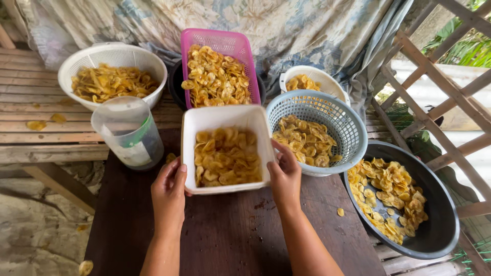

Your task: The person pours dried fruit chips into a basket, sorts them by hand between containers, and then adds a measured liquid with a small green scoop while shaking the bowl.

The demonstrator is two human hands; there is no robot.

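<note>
— Where's our white tub [225, 118] of chips?
— Centre of the dark table [225, 240]; our left hand [170, 191] at nine o'clock, right hand [285, 174] at three, both gripping its sides.
— We keep it level, then.

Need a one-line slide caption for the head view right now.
Both hands, left and right, grip a white square tub of yellow chips on a dark table among chip-filled baskets.
</note>
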